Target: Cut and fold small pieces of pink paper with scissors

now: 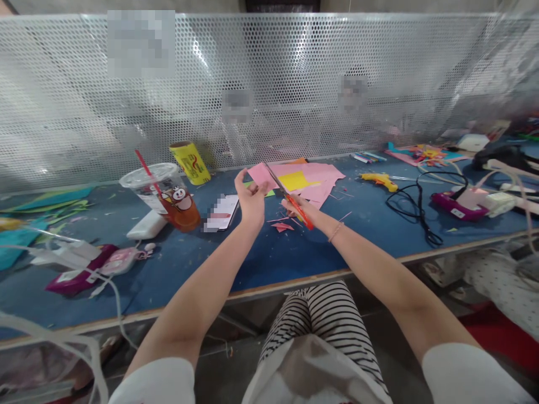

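A small piece of pink paper is pinched in my left hand above the blue table. My right hand is closed round the orange handles of a pair of scissors, whose blades point up and left to the edge of the pink paper. Behind the scissors lie larger pink sheets with a yellow piece of paper on top. Pink scraps are scattered just in front of my right hand.
Left of my hands are a phone, a drink cup with a red straw and a yellow roll. A yellow glue gun, black cable and purple power strip lie right. A perforated screen stands behind.
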`<state>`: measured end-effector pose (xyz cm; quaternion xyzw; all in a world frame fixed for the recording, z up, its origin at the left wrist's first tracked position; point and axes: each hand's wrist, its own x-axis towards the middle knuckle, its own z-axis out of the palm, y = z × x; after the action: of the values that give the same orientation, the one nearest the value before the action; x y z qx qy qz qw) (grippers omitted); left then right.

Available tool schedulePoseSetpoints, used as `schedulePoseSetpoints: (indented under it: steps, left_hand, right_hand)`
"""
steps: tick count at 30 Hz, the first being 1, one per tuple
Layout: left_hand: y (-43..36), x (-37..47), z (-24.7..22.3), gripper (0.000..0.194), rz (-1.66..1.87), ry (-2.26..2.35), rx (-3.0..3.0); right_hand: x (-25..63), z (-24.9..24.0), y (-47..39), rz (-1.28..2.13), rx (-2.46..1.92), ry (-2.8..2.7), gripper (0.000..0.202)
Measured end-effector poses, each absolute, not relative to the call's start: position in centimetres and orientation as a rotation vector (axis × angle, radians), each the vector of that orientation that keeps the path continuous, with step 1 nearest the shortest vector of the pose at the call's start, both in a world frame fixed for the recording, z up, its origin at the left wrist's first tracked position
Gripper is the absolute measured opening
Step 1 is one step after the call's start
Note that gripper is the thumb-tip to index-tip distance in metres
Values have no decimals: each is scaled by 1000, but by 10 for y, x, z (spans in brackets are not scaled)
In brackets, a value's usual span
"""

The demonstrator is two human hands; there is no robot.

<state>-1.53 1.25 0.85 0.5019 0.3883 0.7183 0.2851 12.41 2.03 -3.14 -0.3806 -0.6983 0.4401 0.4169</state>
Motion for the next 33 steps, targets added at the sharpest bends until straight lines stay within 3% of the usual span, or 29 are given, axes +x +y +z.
schedulePoseSetpoints:
  steps: [2,7,14,22,33]
  left_hand:
    - [11,-14,10,55,1935,992,1284]
    - [12,-15,10,20,1936,974,1281]
    - [7,-14,14,24,2019,1050,1378]
    - [1,-20,9,29,1983,1269,1546]
    - [4,-23,8,25,1986,1395,1631]
  right_hand:
    - [121,-31,18,1134,-930,-1699,41]
    - [120,-26,12,1080,-912,-1697,41]
    - [119,-22,7,1075,-954,-1718,42]
    - [116,-16,-7,1370,-904,-1772,47]
    - [116,-13,-10,1304,-826,-1812,46]
